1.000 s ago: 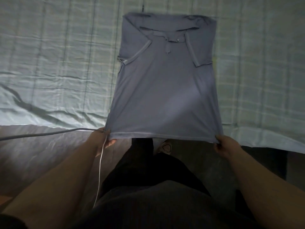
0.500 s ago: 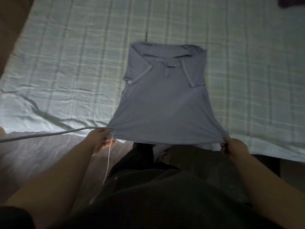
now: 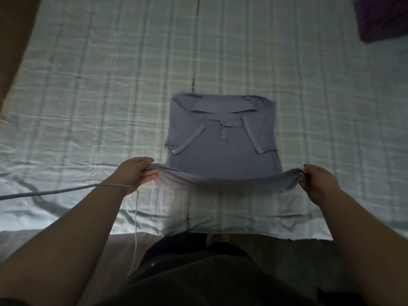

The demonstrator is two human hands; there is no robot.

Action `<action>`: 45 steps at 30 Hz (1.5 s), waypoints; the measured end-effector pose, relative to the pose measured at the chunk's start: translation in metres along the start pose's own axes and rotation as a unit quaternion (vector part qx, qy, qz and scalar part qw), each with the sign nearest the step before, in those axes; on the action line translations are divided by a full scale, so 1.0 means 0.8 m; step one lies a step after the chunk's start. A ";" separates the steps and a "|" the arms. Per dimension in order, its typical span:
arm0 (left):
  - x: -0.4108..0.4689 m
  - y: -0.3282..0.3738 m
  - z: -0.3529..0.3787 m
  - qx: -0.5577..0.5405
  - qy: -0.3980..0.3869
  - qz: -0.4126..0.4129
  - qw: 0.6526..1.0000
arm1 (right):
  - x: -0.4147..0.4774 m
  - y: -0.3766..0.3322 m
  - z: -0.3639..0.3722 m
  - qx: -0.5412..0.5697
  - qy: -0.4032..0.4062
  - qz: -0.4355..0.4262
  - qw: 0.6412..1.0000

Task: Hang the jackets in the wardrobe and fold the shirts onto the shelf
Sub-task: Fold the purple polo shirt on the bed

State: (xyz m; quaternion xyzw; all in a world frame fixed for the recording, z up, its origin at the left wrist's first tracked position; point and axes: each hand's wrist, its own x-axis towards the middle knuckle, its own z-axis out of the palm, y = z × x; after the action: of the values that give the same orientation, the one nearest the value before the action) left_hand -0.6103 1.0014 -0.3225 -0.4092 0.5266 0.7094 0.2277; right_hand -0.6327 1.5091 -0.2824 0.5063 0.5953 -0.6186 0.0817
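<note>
Two hands show in the head view, each pinching one corner of the hem of the shirt. The left hand has its thumb on top of the cloth and its fingers curled under it at the left corner. The right hand grips the bunched right corner in the same way. The shirt is a blue-grey polo lying front up on the bed, near its middle, with the collar at the far end and both short sleeves folded in over the chest. Its upper part lies flat on the pale checked sheet, while the hem is raised off the sheet and stretched between the hands, sagging a little in the middle. A grey cable runs from the left edge to the left wrist, and a thin white cord hangs from that wrist toward the person's dark clothes. A purple thing lies at the bed's far right corner.
</note>
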 end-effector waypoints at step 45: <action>0.386 0.085 0.236 0.669 0.007 0.461 0.583 | 0.336 -0.039 0.326 -0.575 -0.073 -0.551 0.600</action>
State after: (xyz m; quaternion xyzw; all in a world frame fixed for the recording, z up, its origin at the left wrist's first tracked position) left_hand -0.8993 1.1215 -0.5173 0.1515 0.9720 0.1629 0.0760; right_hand -0.9195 1.4390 -0.5141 -0.1163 0.9861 -0.1110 0.0430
